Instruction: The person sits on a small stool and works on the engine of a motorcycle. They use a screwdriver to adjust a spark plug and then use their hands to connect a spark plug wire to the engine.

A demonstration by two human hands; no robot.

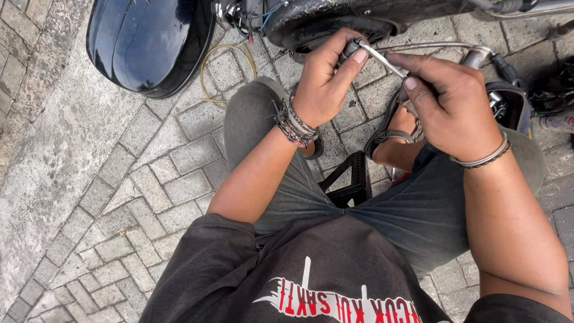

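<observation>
Dark shirt lowest in view, both hands worked above the black stool (350, 179): left hand (323, 81) gripped a socket (351, 46), right hand (445, 98) pinched its metal wrench (382, 60), fitting apparently unfinished.

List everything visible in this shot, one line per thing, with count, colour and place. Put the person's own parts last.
metal tool: one, silver, thin rod held between both hands, top centre
glossy panel: one, black, curved, on the paving at top left
wire loop: one, yellowish, on the paving beside the panel
machine body: one, dark, with coloured wires, top centre
stool: one, black, under the seated person
paving: grey bricks, across the left
sandals: dark straps, on the feet; count unclear
left hand: one, woven bracelets on the wrist, gripping the tool's dark end
right hand: one, thin bangles on the wrist, fingers on the rod
</observation>
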